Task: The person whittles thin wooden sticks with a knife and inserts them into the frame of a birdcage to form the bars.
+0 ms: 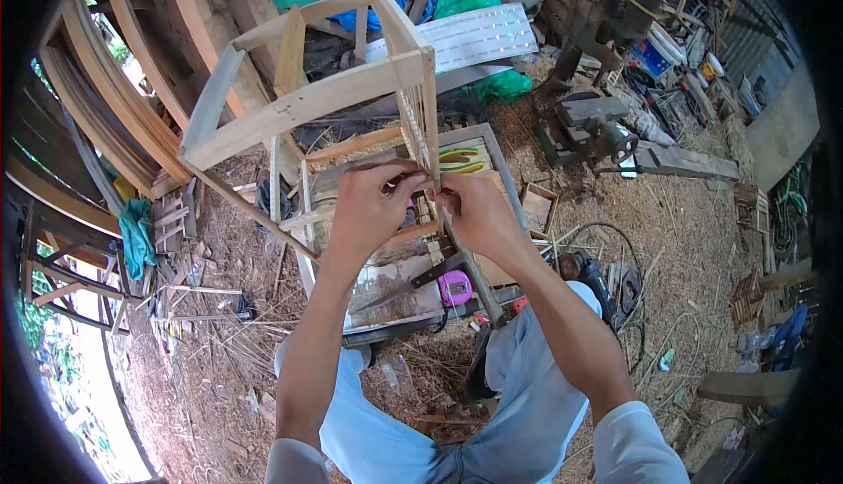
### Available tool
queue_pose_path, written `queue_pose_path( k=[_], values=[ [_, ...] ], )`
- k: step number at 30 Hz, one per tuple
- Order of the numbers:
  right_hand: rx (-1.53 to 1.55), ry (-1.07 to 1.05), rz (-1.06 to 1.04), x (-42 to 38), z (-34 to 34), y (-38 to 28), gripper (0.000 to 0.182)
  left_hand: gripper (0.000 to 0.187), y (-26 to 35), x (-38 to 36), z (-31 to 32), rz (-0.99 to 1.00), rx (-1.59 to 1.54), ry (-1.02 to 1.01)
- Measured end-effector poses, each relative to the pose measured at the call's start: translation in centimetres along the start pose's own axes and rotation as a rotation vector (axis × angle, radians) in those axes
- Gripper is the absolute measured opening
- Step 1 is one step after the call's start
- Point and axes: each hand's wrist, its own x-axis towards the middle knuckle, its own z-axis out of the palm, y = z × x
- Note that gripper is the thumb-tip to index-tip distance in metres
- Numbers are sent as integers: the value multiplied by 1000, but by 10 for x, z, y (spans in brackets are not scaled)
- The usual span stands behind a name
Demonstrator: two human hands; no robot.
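A light wooden frame [342, 95] with thin slats along one side stands tilted over a low worktable [518, 187]. My left hand [371, 207] is closed in a pinch beside the frame's near upright. Close by, my right hand [479, 212] has its fingers pinched together at the same upright. Whatever lies between the fingertips is too small or hidden to name. Below my hands on the table are a purple tape measure [455, 288] and a pointed blade with a dark handle [438, 270]. Yellow-and-green handles [461, 161] show behind the upright.
A small wooden box [537, 208] sits right of the table. Further right are a vise-like metal machine [587, 133] and a dark power tool with a cord [606, 286]. Curved wooden frames [114, 106] lean at left. Wood shavings [676, 247] cover the floor.
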Motion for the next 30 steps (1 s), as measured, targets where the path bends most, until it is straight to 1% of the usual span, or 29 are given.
queue_pose_path(
  k=[2, 6, 8, 10, 12, 15, 17, 18, 20, 23, 24, 26, 27, 29, 30],
  values=[
    [-36, -19, -8, -2, -1, 0, 14, 17, 2, 0, -1, -4, 12, -16],
    [5, 13, -13, 0, 4, 5, 11, 17, 2, 0, 2, -17, 18, -5],
    [-4, 25, -4, -2, 4, 4, 9, 13, 0, -1, 3, 63, 22, 13],
    [-33, 12, 29, -3, 0, -3, 9, 13, 3, -1, 4, 65, 35, 13],
    [-30, 10, 18, -3, 1, 0, 10, 13, 6, -1, 2, 80, 50, 18],
    [-19, 8, -5, 2, 3, 6, 11, 14, 4, 0, 0, 48, 61, 41],
    [-7, -3, -9, 1, 6, 6, 10, 14, 2, 0, -3, -27, -39, 25],
    [-2, 0, -9, 1, 4, 3, 10, 14, -1, -1, -3, -30, -37, 26],
    [8, 5, -6, 2, 6, 1, 9, 14, -8, 1, -2, -21, -136, 52],
    [16, 20, -21, 3, 7, 2, 9, 12, -3, 2, -3, 6, -78, 89],
    [-26, 9, -10, 3, 6, 1, 9, 12, 0, 3, -1, 6, -78, 92],
    [-69, -8, -2, 2, 3, 0, 10, 11, 2, 3, 2, -23, -147, 178],
    [-55, -26, -4, 1, 1, -1, 12, 11, 0, 2, 2, -26, -148, 181],
    [-41, -44, -7, 1, -1, 0, 13, 10, -6, 2, 2, -113, -378, 194],
    [-31, -55, 6, 0, -2, 1, 14, 10, -7, 1, 0, -115, -379, 196]
  ],
)
